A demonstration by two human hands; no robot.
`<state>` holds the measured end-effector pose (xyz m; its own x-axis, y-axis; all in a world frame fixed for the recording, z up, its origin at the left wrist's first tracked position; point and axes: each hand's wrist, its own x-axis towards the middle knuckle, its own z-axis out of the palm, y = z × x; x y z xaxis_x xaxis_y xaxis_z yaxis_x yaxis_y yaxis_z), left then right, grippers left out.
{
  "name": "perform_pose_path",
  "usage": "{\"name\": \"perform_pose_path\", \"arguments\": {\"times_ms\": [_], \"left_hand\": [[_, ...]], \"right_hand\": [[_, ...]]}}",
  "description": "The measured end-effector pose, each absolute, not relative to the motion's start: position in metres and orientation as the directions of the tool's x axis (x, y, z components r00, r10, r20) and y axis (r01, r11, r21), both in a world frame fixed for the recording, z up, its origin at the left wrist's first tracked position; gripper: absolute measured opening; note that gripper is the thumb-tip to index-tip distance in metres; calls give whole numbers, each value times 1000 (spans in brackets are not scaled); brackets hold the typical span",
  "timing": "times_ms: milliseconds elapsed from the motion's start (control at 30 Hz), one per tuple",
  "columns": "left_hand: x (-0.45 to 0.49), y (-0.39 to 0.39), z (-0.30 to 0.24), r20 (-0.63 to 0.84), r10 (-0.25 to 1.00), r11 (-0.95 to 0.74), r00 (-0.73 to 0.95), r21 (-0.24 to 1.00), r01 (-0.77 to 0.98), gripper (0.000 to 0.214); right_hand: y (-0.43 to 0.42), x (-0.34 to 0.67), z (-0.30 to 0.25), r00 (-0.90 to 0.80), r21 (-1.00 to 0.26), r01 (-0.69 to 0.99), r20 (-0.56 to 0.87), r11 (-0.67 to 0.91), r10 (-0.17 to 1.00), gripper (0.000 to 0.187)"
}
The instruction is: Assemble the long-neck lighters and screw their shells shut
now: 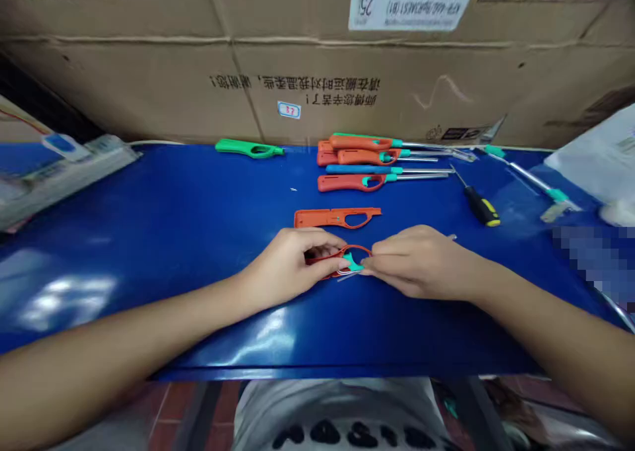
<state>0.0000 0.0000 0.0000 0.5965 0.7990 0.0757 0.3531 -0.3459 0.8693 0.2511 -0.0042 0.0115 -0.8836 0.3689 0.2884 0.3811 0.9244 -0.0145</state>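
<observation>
Low over the blue table, my left hand point(297, 262) grips an orange lighter casing half point(360, 246), its thumb on the teal trigger point(352, 263). A thin wire or rod shows below the trigger. From the other side, my right hand point(417, 262) pinches at the trigger end of the same lighter; its fingertips cover whatever part they hold. Just beyond my hands lies a separate orange casing half point(317, 218), its inner side up.
Several gas lighters point(352, 183) with metal tubes lie farther back, a green casing point(248, 148) to their left. A black and yellow screwdriver point(482, 206) rests right. A cardboard wall point(163, 94) bounds the back of the blue table point(173, 233). A clear bag point(595, 153) sits far right.
</observation>
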Motion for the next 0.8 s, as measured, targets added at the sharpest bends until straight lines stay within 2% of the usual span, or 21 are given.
{"name": "perform_pose_path", "arguments": {"times_ms": [200,400,567,667,800], "left_hand": [[2,-2,-1,84,817,-332,571,878,345,19],[1,-5,2,210,790,-469,575,812,348,17],[0,-4,0,269,772,-528,576,776,344,18],[0,-4,0,267,773,-526,575,776,348,17],[-1,-5,1,233,783,-499,576,789,359,17]], "right_hand": [[-6,251,14,-883,-26,398,262,917,390,28],[-5,254,20,-811,-224,513,188,829,553,19],[-3,252,22,-685,-348,653,109,673,720,38],[-4,250,20,-692,-399,646,53,651,720,32],[-4,248,17,-717,-403,623,48,670,696,22]]}}
